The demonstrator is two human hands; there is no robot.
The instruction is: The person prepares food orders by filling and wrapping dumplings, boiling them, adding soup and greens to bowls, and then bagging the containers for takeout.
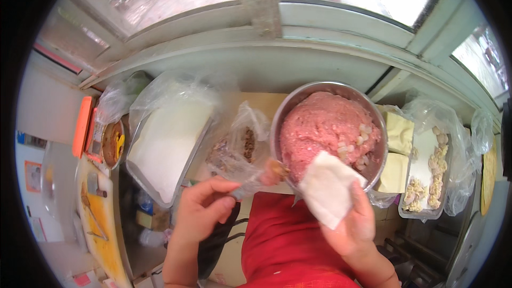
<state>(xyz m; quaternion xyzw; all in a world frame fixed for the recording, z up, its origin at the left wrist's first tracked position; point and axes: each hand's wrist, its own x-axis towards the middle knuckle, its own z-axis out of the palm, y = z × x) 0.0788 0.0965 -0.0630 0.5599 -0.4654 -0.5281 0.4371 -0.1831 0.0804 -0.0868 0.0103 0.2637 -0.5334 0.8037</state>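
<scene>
My right hand [356, 220] holds a thin whitish dough wrapper [330, 188] over the near rim of a steel bowl [382, 136]. Pink minced meat [320, 116] is heaped in that bowl, with pale translucent chunks [362, 134] on its right side. To the left, my left hand [206, 204] has bent fingers, the thumb close to the index finger. Just beyond its fingertips is a blurred lump of meat [274, 172] with a brownish end. Blur hides whether a thin tool joins the lump to the hand. Behind them lies a clear plastic bag [236, 168] with dark brown bits.
Two stacks of pale square wrappers [400, 132] stand right of the bowl, beside a tray of folded dumplings [438, 172]. A metal tray [192, 156] with a white lining, partly under plastic, sits left. A cleaver [94, 184] rests on a board [104, 244] further left. Windows line the back.
</scene>
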